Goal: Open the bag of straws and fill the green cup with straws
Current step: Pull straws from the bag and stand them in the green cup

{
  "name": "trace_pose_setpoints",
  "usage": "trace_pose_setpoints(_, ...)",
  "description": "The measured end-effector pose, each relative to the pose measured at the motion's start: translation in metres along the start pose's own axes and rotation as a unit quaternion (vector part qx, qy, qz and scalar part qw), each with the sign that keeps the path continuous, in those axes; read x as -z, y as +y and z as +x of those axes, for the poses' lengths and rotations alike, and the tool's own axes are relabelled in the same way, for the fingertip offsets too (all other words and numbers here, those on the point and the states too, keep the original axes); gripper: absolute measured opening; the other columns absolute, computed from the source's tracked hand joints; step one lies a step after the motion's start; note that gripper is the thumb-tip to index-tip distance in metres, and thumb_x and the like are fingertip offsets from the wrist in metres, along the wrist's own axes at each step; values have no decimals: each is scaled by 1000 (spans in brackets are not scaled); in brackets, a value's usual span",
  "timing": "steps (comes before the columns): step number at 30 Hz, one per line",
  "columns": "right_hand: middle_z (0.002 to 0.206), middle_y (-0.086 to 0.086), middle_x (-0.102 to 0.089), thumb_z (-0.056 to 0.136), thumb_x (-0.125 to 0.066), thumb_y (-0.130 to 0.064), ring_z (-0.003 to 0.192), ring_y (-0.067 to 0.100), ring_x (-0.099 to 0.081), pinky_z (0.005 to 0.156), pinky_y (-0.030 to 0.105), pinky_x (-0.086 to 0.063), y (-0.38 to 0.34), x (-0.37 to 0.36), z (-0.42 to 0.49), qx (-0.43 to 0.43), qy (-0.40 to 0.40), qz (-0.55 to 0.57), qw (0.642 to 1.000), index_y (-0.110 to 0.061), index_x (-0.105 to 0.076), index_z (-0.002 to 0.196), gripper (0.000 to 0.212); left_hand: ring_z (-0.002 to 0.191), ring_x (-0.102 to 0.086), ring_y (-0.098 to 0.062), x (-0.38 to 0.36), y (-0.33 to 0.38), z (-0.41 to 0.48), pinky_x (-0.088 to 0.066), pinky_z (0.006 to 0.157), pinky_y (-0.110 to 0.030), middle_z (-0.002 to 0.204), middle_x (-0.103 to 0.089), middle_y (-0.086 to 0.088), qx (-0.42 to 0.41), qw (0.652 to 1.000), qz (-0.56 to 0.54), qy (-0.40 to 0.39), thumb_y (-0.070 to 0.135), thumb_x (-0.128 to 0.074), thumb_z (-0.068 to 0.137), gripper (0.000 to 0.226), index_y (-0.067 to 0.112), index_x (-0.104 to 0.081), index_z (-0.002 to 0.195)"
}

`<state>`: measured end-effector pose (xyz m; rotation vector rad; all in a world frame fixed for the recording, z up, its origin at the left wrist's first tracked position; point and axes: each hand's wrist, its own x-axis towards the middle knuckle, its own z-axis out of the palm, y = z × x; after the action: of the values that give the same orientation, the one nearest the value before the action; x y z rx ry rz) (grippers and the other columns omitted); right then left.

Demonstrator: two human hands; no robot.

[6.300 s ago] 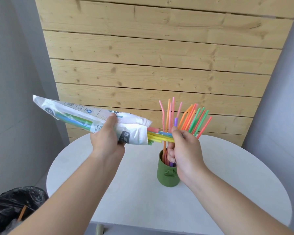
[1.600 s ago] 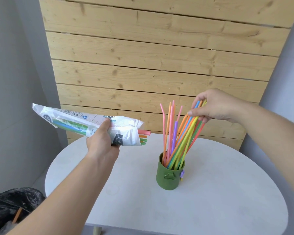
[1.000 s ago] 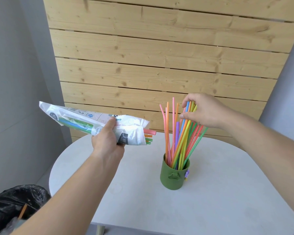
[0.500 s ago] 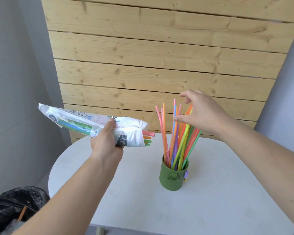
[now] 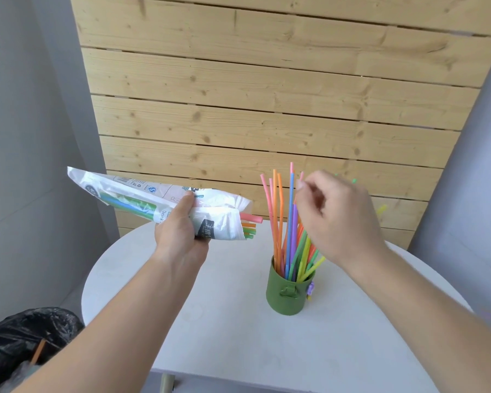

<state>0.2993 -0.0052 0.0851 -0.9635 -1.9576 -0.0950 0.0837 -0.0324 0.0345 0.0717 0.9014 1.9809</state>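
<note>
A green cup (image 5: 287,296) stands on the round white table (image 5: 233,353), holding several coloured straws (image 5: 281,217) that lean apart. My left hand (image 5: 182,231) grips a white plastic straw bag (image 5: 131,194) above the table's left side, with its open end facing right. A few straw ends (image 5: 250,222) stick out of that end. My right hand (image 5: 338,217) is blurred, just in front of the upper part of the straws in the cup, with fingers loosely curled and nothing visibly held.
A wooden plank wall (image 5: 267,95) rises close behind the table. A black rubbish bag (image 5: 20,341) sits on the floor at lower left. Grey walls stand at both sides.
My right hand has let go of the straws it put in the cup, come down and shifted left, its fingers now curled. My left hand with the bag has stayed in place.
</note>
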Motion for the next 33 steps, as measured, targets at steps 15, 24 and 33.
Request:
trace_pose_setpoints(15,59,14,-57,95,-28,-70,40,19,-41,41,19,-32,-37,-38,-38,-590,-190,492,612,-12,-53,94,63,97,-74,-25,-20,3,-29,-61,89,-41,109,-73,-8,-146,975,101,-135,13,-79,93,58,1,-53,144)
trace_pose_setpoints(24,57,5,-46,98,-44,-42,35,12,-32,35,14,-19,-31,-46,-44,-611,-176,515,574,-16,-51,79,33,98,-73,-25,-24,-3,-34,-61,88,-42,109,-72,-9,-185,960,132,-166,9,-78,93,53,0,-55,140)
trace_pose_setpoints(33,59,6,-51,101,-51,-31,38,12,-33,39,19,-20,-31,-42,-44,-499,-113,473,717,-9,-60,95,25,111,-77,-28,-9,-9,-17,-67,73,-36,129,-76,-12,-32,998,37,-38,11,-75,96,48,6,-60,142)
